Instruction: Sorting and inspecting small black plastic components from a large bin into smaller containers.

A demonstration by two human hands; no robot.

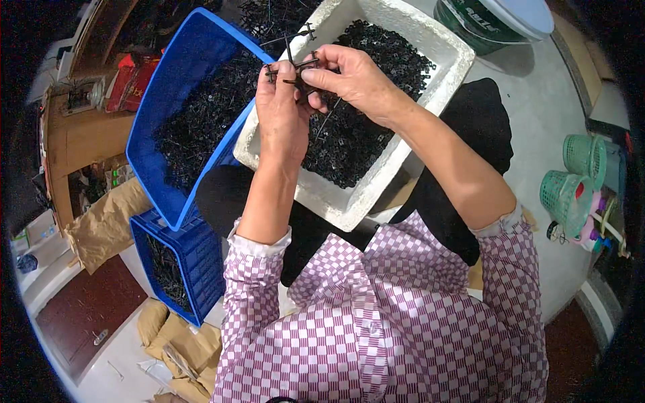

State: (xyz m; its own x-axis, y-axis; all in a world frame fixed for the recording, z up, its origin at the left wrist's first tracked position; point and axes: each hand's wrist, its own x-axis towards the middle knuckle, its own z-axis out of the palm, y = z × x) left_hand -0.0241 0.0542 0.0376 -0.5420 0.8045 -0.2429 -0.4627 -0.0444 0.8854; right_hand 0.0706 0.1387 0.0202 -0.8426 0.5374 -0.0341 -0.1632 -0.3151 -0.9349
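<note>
From my distant place I look down through the head camera and I see two bare hands meeting over one black plastic piece [308,62]. This piece has a branching form, with thin bars going out in several directions. It is in the air above the upper left part of a white foam box [329,207], in front of the body. The left hand [279,111] has its thumb and fingers closed narrowly on the left side of the piece, with the thumb pointing up. The right hand [353,77] comes from the other side, and its thumb and forefinger are brought close together on the right side of the piece. Some fingertips are covered by the piece and by the other hand, so I cannot tell exactly how each of them presses. Inside the foam box lie very many small black parts [353,151]. Just beside it, on the left, a large blue crate [176,70] contains a heap of dark thin pieces [208,121]. Nearer to the body on the left, a smaller blue crate [201,262] also has dark contents, too small for me to name. A brown paper sack [107,225] lies to the left of it. At the upper right there is a dark green bucket [470,27], and farther down on the right I see two green baskets [564,201].
</note>
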